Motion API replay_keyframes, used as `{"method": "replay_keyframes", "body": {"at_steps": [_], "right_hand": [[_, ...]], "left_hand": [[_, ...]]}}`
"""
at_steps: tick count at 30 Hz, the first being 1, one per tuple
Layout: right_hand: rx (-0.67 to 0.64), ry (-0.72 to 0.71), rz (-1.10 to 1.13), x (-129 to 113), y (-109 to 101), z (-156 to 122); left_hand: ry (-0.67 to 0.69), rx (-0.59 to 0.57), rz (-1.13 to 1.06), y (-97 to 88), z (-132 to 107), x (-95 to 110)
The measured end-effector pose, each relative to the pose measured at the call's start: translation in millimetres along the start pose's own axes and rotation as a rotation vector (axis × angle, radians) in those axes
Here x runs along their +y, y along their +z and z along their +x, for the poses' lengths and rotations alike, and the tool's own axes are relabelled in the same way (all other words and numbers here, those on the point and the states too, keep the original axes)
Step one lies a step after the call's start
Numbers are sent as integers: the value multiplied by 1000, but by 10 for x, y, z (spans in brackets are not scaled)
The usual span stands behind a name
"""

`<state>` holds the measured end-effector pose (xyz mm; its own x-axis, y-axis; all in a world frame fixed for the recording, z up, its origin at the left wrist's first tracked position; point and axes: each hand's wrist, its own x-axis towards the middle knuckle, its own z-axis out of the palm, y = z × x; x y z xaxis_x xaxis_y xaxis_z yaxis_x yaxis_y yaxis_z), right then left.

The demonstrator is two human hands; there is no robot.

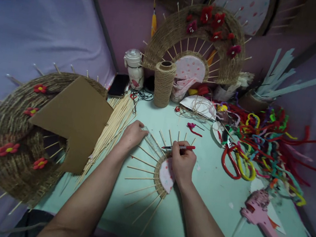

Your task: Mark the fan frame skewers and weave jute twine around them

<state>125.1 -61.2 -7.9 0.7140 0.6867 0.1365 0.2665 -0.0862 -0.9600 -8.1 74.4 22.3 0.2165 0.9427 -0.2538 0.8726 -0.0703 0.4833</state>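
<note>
My right hand (pixel 181 163) is closed around a red pen (pixel 179 147), its tip pointing left over a small half-round craft piece (pixel 165 175) with a jute-wound rim and a pink dotted centre. Thin wooden sticks (pixel 139 177) fan out from that piece across the mint-green table (pixel 206 216). My left hand (pixel 132 134) lies with fingers curled on a clear plastic ruler (pixel 152 143) laid across the upper sticks.
A cardboard piece (pixel 77 120) lies on a large woven half-circle with red flowers (pixel 20 136) at left. Loose sticks (pixel 114 124), a twine spool (pixel 163 84), a phone (pixel 118 85) and a bottle (pixel 134 68) stand behind. Scissors (pixel 235 160), pipe cleaners (pixel 270 144) and a pink glue gun (pixel 263 220) lie right.
</note>
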Motion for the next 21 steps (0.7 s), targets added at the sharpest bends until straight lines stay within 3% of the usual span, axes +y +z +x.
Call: {"method": "replay_keyframes", "body": {"at_steps": [21], "right_hand": [[-13, -26, -32, -26, 10, -4]], "left_hand": [[1, 4, 13, 13, 5, 13]]}}
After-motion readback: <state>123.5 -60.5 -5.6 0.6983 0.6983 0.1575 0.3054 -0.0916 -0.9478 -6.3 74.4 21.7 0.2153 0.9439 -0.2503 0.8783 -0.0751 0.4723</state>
